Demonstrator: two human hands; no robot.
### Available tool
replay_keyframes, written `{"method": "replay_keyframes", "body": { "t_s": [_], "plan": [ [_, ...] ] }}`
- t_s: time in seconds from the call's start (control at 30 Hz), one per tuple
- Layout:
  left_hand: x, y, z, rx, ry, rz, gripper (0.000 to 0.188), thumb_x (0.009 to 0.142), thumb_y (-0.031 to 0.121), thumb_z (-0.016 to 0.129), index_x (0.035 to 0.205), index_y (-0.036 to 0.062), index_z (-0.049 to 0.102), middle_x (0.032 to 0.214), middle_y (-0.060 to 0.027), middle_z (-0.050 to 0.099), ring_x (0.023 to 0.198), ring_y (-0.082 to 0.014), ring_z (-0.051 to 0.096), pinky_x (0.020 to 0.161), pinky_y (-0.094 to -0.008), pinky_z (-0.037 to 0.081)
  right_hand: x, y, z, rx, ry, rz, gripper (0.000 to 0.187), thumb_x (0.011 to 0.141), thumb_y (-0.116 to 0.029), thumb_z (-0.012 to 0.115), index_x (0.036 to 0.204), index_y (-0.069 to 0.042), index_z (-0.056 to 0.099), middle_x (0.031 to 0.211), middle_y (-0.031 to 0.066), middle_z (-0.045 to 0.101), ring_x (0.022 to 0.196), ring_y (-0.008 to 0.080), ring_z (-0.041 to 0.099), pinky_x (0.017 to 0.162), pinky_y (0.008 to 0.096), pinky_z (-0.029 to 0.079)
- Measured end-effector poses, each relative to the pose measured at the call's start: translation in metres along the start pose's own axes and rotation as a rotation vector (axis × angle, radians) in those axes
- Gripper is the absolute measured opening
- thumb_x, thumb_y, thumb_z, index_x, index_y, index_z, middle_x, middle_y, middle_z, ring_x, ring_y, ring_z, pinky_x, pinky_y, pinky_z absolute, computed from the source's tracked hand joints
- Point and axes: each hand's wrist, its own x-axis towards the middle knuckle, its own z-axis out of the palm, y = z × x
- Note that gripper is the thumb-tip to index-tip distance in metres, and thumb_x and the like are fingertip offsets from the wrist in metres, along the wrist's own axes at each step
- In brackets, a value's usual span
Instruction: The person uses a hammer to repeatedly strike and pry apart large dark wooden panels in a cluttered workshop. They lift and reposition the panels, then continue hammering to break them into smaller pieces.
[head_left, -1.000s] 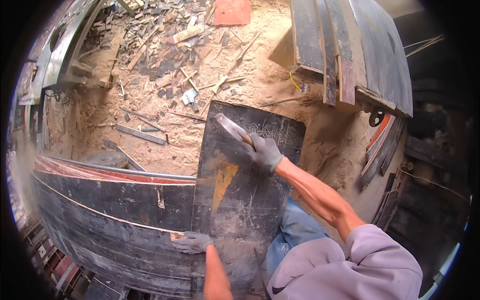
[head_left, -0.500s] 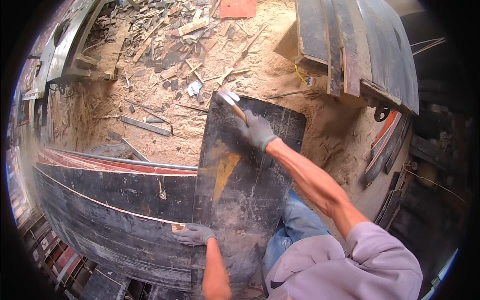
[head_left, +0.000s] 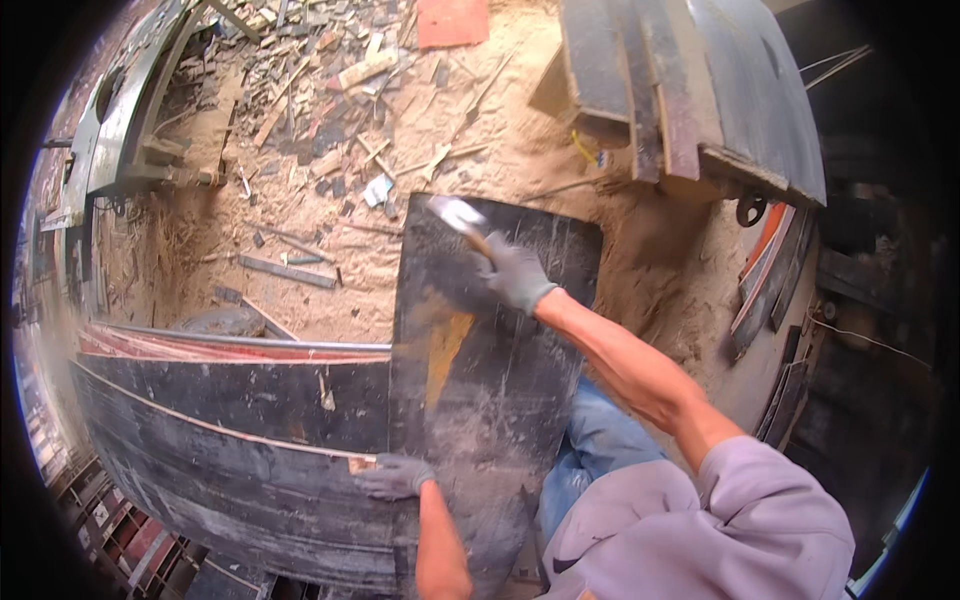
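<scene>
In a grey glove, my right hand (head_left: 515,276) is closed round the wooden handle of a hammer (head_left: 458,216). Its bright metal head, smeared by motion, is over the far left corner of a black board (head_left: 480,400). A yellow-brown worn patch (head_left: 447,350) marks that board. My left hand (head_left: 398,477), gloved too, lies low on the left beside the board's edge. Its thumb and forefinger are at a small light wood piece (head_left: 361,465), which it seems to hold against the long black panels (head_left: 230,440). A pale seam runs along these panels to the wood piece.
Sawdust and wood scraps (head_left: 330,110) cover the ground ahead, with a red sheet (head_left: 452,22) at the back. Stacked dark panels (head_left: 690,90) stand at the far right. Another panel structure (head_left: 135,110) is at the far left. A metal pipe (head_left: 250,342) lies along the near-left panels.
The view has shifted a little, so the ground scraps sit further left and the red sheet higher. The hammer has moved slightly with my right hand. My left hand stays by the wood piece.
</scene>
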Motion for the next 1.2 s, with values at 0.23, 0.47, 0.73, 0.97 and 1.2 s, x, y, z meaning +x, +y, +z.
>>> {"method": "replay_keyframes", "body": {
  "t_s": [0.23, 0.47, 0.73, 0.97, 1.2],
  "plan": [
    [0.002, 0.000, -0.002, -0.129, 0.181, 0.344, 0.054, 0.103, 0.027, 0.047, 0.148, -0.0018, 0.037, 0.150, -0.0253, 0.040, 0.137, -0.0414, 0.041, 0.112, -0.0521, 0.034, -0.075, 0.049, -0.069, 0.291, 0.106, 0.110, 0.039, 0.091, -0.036, 0.070, 0.106, -0.002, 0.059, 0.086, 0.0206, 0.069, 0.081, 0.0357, 0.069, 0.072, 0.0421, 0.052],
    [0.067, 0.256, -0.050, -1.365, -0.637, 0.498, 0.037, 0.105, 0.017, 0.052, 0.132, -0.0092, 0.054, 0.134, -0.0168, 0.058, 0.126, -0.0235, 0.054, 0.106, -0.0339, 0.043, -0.167, 0.153, -0.132, 0.198, 0.434, 0.265, 0.035, 0.087, -0.025, 0.076, 0.105, 0.000, 0.060, 0.079, 0.0145, 0.067, 0.069, 0.0197, 0.066, 0.066, 0.0343, 0.053],
    [0.123, 0.456, -0.045, -1.135, -2.066, 0.142, 0.047, 0.105, 0.040, 0.042, 0.124, 0.0011, 0.063, 0.113, -0.0138, 0.071, 0.100, -0.0249, 0.069, 0.090, -0.0378, 0.056, -0.118, 0.188, -0.163, -0.033, 0.303, 0.274, 0.035, 0.091, -0.026, 0.072, 0.113, -0.004, 0.055, 0.081, 0.0131, 0.068, 0.065, 0.0265, 0.066, 0.061, 0.0369, 0.053],
    [0.135, 0.462, -0.018, -1.117, -2.076, 0.245, 0.035, 0.103, 0.016, 0.040, 0.122, -0.0046, 0.062, 0.116, -0.0202, 0.069, 0.099, -0.0299, 0.070, 0.088, -0.0449, 0.060, -0.037, 0.175, -0.179, -0.427, -0.023, -0.130, 0.027, 0.094, -0.027, 0.064, 0.106, -0.007, 0.050, 0.086, 0.0195, 0.066, 0.081, 0.0413, 0.065, 0.069, 0.0511, 0.051],
    [0.146, 0.470, 0.023, -0.999, -2.025, 0.285, 0.030, 0.098, 0.002, 0.043, 0.111, -0.0099, 0.066, 0.102, -0.0216, 0.072, 0.084, -0.0293, 0.073, 0.074, -0.0419, 0.063, -0.009, 0.164, -0.183, -0.609, -0.234, -0.062, 0.025, 0.096, -0.026, 0.061, 0.110, -0.010, 0.048, 0.084, 0.0199, 0.067, 0.083, 0.0429, 0.065, 0.072, 0.0529, 0.049]
  ]
}}
